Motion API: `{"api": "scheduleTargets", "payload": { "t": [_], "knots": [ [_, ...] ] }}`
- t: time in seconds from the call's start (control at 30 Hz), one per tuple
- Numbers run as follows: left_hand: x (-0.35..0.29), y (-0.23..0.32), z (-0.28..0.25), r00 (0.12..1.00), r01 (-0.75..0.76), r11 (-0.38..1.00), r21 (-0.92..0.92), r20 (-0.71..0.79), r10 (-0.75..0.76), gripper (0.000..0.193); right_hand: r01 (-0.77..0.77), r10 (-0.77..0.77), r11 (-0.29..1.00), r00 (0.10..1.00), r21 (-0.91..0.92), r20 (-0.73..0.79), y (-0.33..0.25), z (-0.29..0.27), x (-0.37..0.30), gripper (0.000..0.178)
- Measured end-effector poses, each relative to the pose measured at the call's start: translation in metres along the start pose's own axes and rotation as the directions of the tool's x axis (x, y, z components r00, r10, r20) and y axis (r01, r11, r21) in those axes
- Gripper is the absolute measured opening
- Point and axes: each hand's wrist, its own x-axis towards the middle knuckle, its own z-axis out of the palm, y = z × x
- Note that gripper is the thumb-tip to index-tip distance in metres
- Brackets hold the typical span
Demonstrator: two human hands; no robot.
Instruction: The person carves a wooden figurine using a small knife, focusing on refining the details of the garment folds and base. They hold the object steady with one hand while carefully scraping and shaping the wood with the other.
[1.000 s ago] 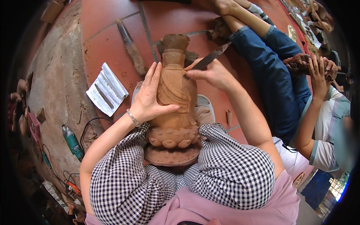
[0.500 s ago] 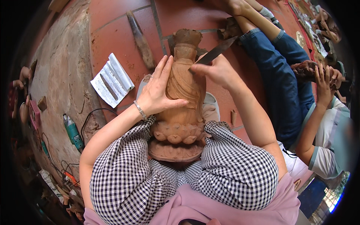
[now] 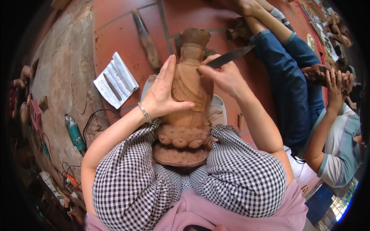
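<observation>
A carved wooden statue (image 3: 187,92) with draped folds stands upright between my knees, its lotus-petal base (image 3: 179,136) nearest me. My left hand (image 3: 163,90) lies against the statue's left side, fingers stretched out and thumb spread across its front. At the upper right of the carving, my right hand (image 3: 225,75) is closed around a dark, flat, pointed blade (image 3: 233,56). The blade's tip points away to the right, and my right thumb presses near the statue's shoulder. Whatever end of the blade sits inside the fingers is hidden.
A worn wooden-handled tool (image 3: 146,40) lies on the red tiles beyond my left hand. Left of it is a paper sheet (image 3: 115,82) with a slim dark blade on it. A green power tool (image 3: 75,134) rests on the stone ledge. At right, another person's legs (image 3: 287,88) stretch close by.
My right hand has shifted slightly right, and the blade now lies flatter, its tip lower and farther right. My left hand stays on the statue.
</observation>
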Motion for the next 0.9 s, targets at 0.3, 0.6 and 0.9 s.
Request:
{"api": "scheduleTargets", "payload": {
  "t": [0.3,0.6,0.9],
  "knots": [
    [-0.012,-0.038,0.002,0.814,0.488,0.457,-0.744,0.200,-0.545,0.080,-0.188,0.310,0.760,0.946,0.622,-0.093,0.052,0.001,-0.021,0.015],
    [-0.009,-0.017,0.004,0.952,0.284,0.843,-0.457,0.030,-0.304,0.072,-0.036,0.253,0.797,0.927,0.603,-0.278,0.052,0.005,-0.036,0.020],
    [-0.014,-0.030,0.007,0.955,0.260,0.913,-0.314,-0.058,-0.292,0.058,0.052,0.082,0.848,0.970,0.527,-0.227,0.033,0.009,-0.031,0.018]
  ]
}}
